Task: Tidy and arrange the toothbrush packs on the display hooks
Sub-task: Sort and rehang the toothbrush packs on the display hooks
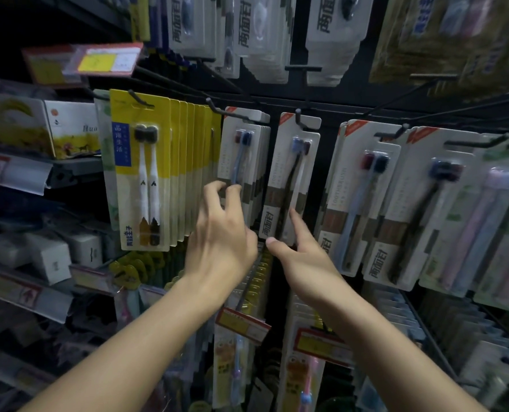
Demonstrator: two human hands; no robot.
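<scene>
1. Nearest the camera were the two bare forearms, which came in from about 7 and 5 o'clock and reached up to the middle of the display.
2. The left hand (220, 233) had its fingers curled on the lower front of the white toothbrush packs (244, 162) hanging near the centre; it seemed to pinch the front pack lightly, probably to press the row together and keep it straight.
3. The right hand (303, 257) was open, not grasping. Its index finger lay stretched on the lower part of the single white pack (294, 179) just at 3 o'clock of that row, and the thumb was near the bottom edge. I judged it was steadying this pack, which hung a little tilted.
4. Both packs hung on black display hooks (214, 107), through the hole in the top of the card.
5. At 9 o'clock of the hands hung a full row of yellow packs (141, 171), already even.
6. At 3 o'clock more white packs (363, 197) hung, slanted.
7. Above, at 12 o'clock, another row of packs (333, 37) was hanging; below, at 6 o'clock, red price labels (241, 324) stood on lower hooks.
</scene>
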